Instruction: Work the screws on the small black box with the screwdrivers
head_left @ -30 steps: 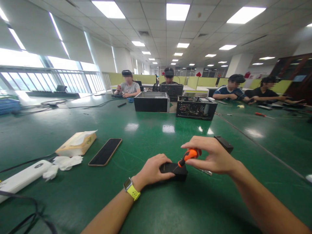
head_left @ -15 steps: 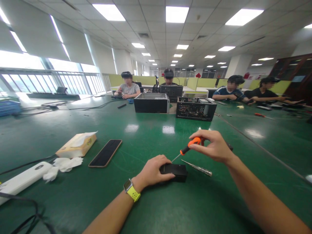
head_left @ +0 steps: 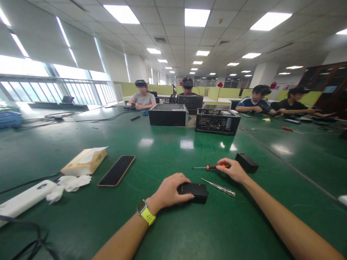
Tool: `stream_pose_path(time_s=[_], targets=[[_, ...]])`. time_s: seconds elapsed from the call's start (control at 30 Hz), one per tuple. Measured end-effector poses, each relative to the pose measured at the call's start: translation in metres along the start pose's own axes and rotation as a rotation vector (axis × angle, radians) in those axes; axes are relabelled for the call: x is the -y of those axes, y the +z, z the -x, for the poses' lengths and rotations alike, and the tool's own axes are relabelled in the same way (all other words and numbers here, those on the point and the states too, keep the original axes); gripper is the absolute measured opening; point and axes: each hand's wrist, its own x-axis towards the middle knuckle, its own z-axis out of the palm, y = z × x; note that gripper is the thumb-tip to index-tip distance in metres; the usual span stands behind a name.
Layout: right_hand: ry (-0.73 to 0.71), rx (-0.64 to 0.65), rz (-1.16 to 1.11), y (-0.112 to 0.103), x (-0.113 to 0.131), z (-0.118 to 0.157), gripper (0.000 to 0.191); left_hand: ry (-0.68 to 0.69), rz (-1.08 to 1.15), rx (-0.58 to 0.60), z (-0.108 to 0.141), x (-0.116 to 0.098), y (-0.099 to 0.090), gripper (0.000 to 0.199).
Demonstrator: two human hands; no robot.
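Note:
My left hand (head_left: 173,189) grips a small black box (head_left: 197,191) on the green table, fingers over its far side and thumb along the near side. Farther right, my right hand (head_left: 232,169) is closed on the orange and black handle of a screwdriver (head_left: 214,167), which is level at the tabletop with its shaft pointing left. Between the box and my right forearm lies a second, slim screwdriver (head_left: 221,187) with a clear handle. Just beyond my right hand sits another black box (head_left: 246,162).
On the left are a phone (head_left: 117,170), a tissue pack (head_left: 85,160), crumpled tissue (head_left: 71,183) and a white power strip (head_left: 27,200) with black cables. Two computer cases (head_left: 168,117) stand at the back. Several people sit across the table, and another orange screwdriver (head_left: 289,129) lies far right.
My right hand has drawn the screwdriver away from the black box, lowering it to the tabletop on the right. The other black box now shows more fully. My left hand stays put.

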Motion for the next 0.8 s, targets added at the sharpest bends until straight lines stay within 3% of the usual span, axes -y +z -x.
stream_pose_path(time_s=[0.1, 0.23, 0.43, 0.57, 0.8], targets=[[-0.023, 0.096, 0.067, 0.002, -0.001, 0.008, 0.036, -0.006, -0.003, -0.005, 0.0, 0.0, 0.0, 0.039], [-0.07, 0.148, 0.168, -0.001, 0.018, 0.013, 0.033, -0.018, -0.019, -0.004, 0.002, -0.002, -0.001, 0.037], [-0.045, 0.41, 0.207, -0.003, 0.043, 0.026, 0.024, -0.026, -0.02, 0.005, 0.001, -0.003, -0.003, 0.037], [0.011, 0.566, 0.094, -0.013, 0.041, 0.027, 0.016, -0.023, -0.021, 0.003, 0.001, -0.002, -0.001, 0.038], [0.054, 0.797, -0.212, -0.036, 0.044, 0.026, 0.03, -0.022, -0.028, 0.01, 0.002, -0.001, -0.001, 0.038]])
